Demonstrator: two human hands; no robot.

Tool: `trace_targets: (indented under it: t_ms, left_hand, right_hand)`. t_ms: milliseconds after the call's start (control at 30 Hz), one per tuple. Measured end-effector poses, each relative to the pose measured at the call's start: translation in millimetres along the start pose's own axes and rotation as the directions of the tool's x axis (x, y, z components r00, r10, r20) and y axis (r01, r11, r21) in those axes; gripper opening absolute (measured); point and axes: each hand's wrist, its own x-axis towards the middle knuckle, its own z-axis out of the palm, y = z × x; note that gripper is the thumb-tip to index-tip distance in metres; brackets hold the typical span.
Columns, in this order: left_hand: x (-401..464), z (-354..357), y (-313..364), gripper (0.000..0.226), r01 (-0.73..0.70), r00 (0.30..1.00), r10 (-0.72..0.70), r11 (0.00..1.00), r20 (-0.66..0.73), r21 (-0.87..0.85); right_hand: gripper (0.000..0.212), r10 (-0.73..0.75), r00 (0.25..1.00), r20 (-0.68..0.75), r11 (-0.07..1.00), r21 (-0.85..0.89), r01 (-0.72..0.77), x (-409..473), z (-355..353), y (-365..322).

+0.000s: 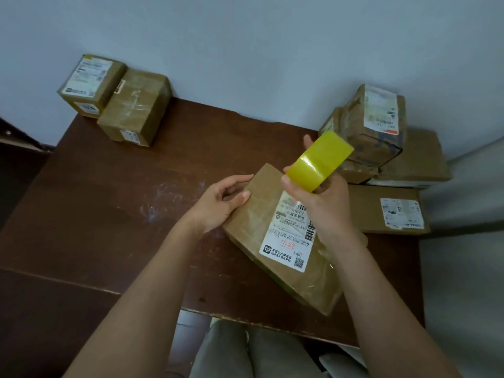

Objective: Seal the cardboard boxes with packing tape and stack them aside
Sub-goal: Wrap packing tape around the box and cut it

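On the dark brown table [109, 203] a flat cardboard box [283, 241] lies slantwise at the near centre, its near corner reaching the table's near edge. A white shipping label [289, 241] with barcodes and red characters covers the middle of its top.

The left hand [218, 205] rests on the box's far left corner, fingers loosely curled over the edge and thumb on the top face; the grip is light, pinching the corner of the box.

The right hand [324, 203] is raised above the box and holds a roll of yellow packing tape [319, 160], fingers through its core and thumb against the outer face. The roll is tilted, its broad glossy band facing the camera. Whether a loose end of tape is pulled out cannot be told.

At the far left corner of the table 2 taped boxes [117, 99] stand side by side, touching, against the pale wall [245, 50].

At the far right a pile of crumpled boxes [373, 132] is stacked, with flatter boxes under and behind it. Near them, at the right edge, a long flat box [387, 208] with a white label lies just beside the box being handled.

Below the table's near edge grey trousers [245, 350] show.
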Motion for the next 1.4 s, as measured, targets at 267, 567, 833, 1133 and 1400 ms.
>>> trace_targets:
  t_ms: [267,567,833,1133,1400]
  left_hand:
    - [8.4,2.2,16.5,0.030,0.040,0.995,-0.052,0.990,0.090,0.135]
    - [34.4,33.9,38.9,0.041,0.150,0.971,-0.235,0.749,0.047,0.645]
    - [38.1,24.9,26.1,0.040,0.057,0.993,-0.112,0.779,0.049,0.624]
    - [38.3,20.5,17.1,0.042,0.048,0.995,-0.090,0.790,0.038,0.611]
    - [37.2,21.5,15.4,0.036,0.022,0.997,-0.062,0.799,0.046,0.600]
  right_hand:
    - [0.065,0.119,0.989,-0.085,0.985,0.139,-0.106,-9.5,-12.2,14.6]
    - [0.059,0.192,0.954,-0.231,0.946,0.302,-0.117,-34.3,-19.1,17.0]
    - [0.063,0.073,0.968,-0.239,0.984,0.175,-0.031,-16.1,-22.2,15.7]
    - [0.048,0.280,0.909,-0.309,0.909,0.391,-0.147,-7.7,-21.5,20.7]
    - [0.041,0.384,0.865,-0.324,0.869,0.442,-0.221,-2.1,-29.6,32.2]
